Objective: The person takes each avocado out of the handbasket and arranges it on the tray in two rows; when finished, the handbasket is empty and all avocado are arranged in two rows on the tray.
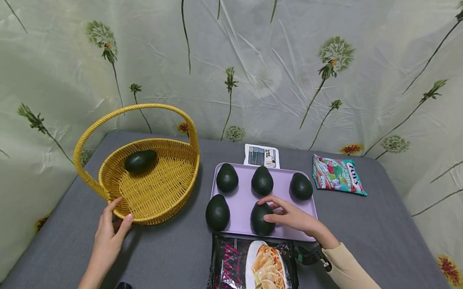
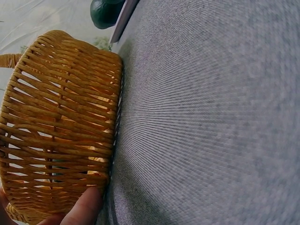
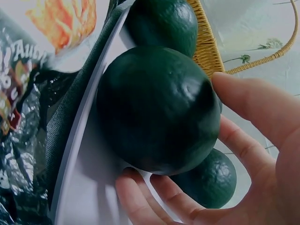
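A yellow wicker basket with a tall handle stands at the left, one dark green avocado inside it. My left hand holds the basket's near left side by the foot of the handle; in the left wrist view its thumb lies against the woven wall. On a lilac tray sit three avocados in the back row and two in the front. My right hand grips the front right avocado, thumb on one side and fingers curled round the other. That avocado is still over the tray.
A black food packet with a noodle picture lies in front of the tray. Behind the tray is a white packet; a teal and red snack bag lies at the back right. A patterned curtain hangs behind the grey table.
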`<move>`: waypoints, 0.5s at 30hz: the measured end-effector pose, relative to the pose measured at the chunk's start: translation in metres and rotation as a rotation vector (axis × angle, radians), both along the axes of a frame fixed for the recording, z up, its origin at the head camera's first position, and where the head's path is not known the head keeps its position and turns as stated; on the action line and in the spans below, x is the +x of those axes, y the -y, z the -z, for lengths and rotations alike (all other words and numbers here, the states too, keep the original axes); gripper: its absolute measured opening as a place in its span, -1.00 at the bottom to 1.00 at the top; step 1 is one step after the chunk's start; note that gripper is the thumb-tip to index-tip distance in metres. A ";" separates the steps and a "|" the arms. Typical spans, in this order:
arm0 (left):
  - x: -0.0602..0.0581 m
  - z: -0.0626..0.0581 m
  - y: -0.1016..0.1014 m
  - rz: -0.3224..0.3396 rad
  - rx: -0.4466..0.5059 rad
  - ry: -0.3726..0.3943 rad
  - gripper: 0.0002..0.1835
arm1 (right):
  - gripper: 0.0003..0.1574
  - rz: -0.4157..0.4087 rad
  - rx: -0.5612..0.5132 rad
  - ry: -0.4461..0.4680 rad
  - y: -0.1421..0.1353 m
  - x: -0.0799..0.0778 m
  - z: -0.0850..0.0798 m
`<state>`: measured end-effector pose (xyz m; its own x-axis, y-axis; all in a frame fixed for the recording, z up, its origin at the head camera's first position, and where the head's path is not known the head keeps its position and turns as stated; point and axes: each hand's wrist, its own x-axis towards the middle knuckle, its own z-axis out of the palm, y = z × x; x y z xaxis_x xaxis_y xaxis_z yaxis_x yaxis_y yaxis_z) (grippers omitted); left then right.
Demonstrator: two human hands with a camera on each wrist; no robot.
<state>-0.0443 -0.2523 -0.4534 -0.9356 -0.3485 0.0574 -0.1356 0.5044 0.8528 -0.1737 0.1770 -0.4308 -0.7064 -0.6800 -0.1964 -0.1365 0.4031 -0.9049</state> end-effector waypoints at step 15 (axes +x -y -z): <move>0.000 0.001 0.000 0.001 -0.017 0.011 -0.33 | -0.56 0.039 -0.046 -0.178 0.013 -0.017 -0.024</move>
